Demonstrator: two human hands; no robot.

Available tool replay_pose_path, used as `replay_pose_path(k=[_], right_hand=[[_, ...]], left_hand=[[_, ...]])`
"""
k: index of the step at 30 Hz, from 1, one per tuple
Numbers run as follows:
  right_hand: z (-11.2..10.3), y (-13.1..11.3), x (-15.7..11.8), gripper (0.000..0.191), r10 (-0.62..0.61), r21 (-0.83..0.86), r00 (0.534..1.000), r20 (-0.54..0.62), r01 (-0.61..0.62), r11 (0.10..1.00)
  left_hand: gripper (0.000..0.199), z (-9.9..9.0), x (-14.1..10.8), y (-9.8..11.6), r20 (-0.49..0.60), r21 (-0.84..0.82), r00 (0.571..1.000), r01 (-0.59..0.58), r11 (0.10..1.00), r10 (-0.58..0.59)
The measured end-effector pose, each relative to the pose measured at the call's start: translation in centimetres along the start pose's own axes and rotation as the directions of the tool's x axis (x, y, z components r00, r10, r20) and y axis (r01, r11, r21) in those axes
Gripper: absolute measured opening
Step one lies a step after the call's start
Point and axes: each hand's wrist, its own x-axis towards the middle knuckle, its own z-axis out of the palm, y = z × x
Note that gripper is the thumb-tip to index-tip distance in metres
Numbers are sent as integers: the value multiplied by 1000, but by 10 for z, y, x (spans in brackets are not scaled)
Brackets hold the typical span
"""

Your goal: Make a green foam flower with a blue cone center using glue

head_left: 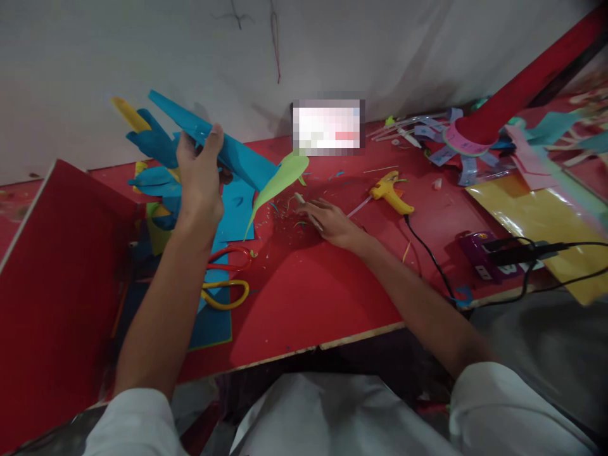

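My left hand [202, 164] is wrapped round a rolled blue paper cone [242, 158], raised above the table's left part. A light green paper leaf [282, 180] with a thin curling tip is at the cone's lower right end. Behind and left of that hand are blue paper petals [154, 177] and a yellow paper roll [130, 114]; whether they join the cone is hidden. My right hand [332, 221] is low over the table among tiny paper scraps [285, 218]. Its fingers are drawn together at a small pale piece [299, 198], whose kind I cannot make out.
Scissors with red and yellow handles [225, 296] lie on blue sheets [239, 212]. A yellow glue gun [393, 193] with a black cord rests right of my right hand. Further right are a purple box [484, 256] and yellow sheet [565, 234]. A red panel [61, 285] stands left.
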Motion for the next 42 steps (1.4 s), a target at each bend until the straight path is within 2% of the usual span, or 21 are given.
replay_pose_path(k=[9,20,28,34,39,42], right_hand=[[5,-1,4,33,-36,-37,999,9,37,999],[12,3,7,32,4,-21,999,-46,-5,1000],[15,5,9,28,41,-5,997,-66,-42,999],[18,5,12,31,75,-12,995,-64,-76,997],[19,5,12,37,26,-40,998,-61,-28,999],[18,4,13,45,14,-45,999,-34,-16,999]], left_hand=[[23,0,-1,2,-1,-3,1000,-1,1000,1],[20,2,0,3,-26,-38,1000,2,999,-3],[25,3,2,-2,-28,-41,1000,13,999,-14],[29,4,0,1,-45,-33,998,31,999,-32],[20,2,1,-1,-25,-20,999,28,999,-29],[27,2,1,-2,-21,-26,1000,19,999,-20]])
